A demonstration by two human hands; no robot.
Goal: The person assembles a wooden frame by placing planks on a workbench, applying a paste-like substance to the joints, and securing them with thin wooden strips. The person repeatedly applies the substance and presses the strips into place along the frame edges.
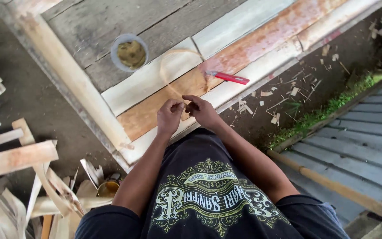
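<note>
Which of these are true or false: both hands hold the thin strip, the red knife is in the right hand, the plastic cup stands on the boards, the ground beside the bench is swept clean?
1. Both hands, left hand and right hand, pinch the thin curved strip. True.
2. The red utility knife is in the right hand. False: it lies on the bamboo slats, beyond the hands.
3. The clear plastic cup stands on the wooden boards. True.
4. The ground is swept clean. False: shavings litter it.
</note>
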